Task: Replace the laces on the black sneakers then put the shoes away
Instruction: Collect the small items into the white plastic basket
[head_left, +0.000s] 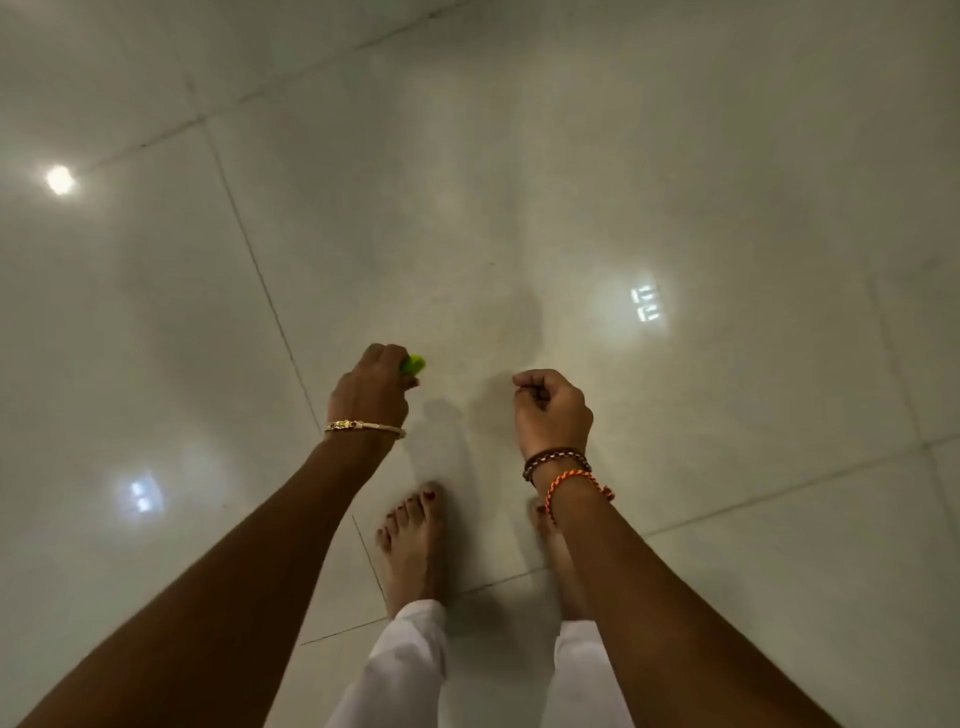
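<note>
Glossy pale tile floor (675, 156); left hand (371, 387) grips green object (414, 365); right hand (553, 408) fisted, empty

Floor (519, 182): pale glossy tiles, thin dark grout lines running diagonally across the view.

Reflections on the tiles: 1 round bright spot (60, 180) at upper left; 1 squarish patch (645, 304) at centre right; 1 squarish patch (141, 493) at lower left. The 2 patches look like window or lamp reflections, too blurred to say which.

2 bare feet on the tiles. Left foot (413, 545) fully visible, toenails painted dark red. Right foot (558, 561) partly covered.

White trouser legs (410, 654) end at the ankles.

Soft shadows lie on the floor ahead of the toes.
</note>
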